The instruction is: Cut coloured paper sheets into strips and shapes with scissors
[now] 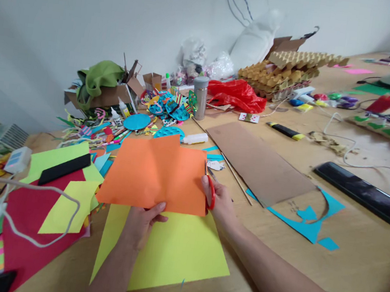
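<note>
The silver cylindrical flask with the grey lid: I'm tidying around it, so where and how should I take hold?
Probably around the straight-sided middle of the silver cylindrical flask, coming from the near side: it stands upright, with blue craft pieces at its left and a red plastic bag at its right.

To your right, a brown cardboard sheet (260, 166) is lying flat on the tabletop (360, 270), and a curved blue paper scrap (308, 231) is resting just beside its near end. Farther right, a black-and-yellow cutter (285, 130) and a long glossy black object (363, 192) are lying apart. Ahead of you, a grey flask (199, 101) is standing upright beside a red plastic bag (236, 95); egg trays (278, 74) are sitting stacked right of the bag. To your left, a green cloth (100, 77) is draping over a cardboard box (117, 96), and a white cable (39, 244) is crossing a dark red sheet (31, 220).
</note>
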Available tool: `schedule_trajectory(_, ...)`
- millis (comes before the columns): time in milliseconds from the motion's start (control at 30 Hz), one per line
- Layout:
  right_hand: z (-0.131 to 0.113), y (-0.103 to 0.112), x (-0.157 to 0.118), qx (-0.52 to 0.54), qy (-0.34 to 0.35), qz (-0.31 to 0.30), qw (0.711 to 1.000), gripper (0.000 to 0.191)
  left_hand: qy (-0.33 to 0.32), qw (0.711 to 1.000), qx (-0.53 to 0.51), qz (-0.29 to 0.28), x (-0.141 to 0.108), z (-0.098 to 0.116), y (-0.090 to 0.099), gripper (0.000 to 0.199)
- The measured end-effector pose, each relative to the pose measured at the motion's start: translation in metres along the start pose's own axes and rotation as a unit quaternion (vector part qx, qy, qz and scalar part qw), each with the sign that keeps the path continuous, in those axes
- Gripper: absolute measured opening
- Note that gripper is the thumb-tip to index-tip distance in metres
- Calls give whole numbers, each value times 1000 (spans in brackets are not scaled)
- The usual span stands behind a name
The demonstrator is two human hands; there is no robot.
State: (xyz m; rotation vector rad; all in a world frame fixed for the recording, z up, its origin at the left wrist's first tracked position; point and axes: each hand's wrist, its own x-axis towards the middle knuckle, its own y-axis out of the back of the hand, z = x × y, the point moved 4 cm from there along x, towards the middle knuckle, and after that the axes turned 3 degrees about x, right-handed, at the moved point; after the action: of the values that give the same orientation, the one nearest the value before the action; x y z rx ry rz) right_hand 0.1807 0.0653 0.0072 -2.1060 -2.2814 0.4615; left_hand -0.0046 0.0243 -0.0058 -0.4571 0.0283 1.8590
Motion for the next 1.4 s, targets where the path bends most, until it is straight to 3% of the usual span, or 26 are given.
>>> schedule_trajectory(533,-2,-1,-2,-11,13,29,999,50,3,1000,-1,2,0,0,1,62)
schedule_trajectory(1400,-3,3,1,-5,10,17,1000,50,2,1000,-8,4,0,1,1,59)
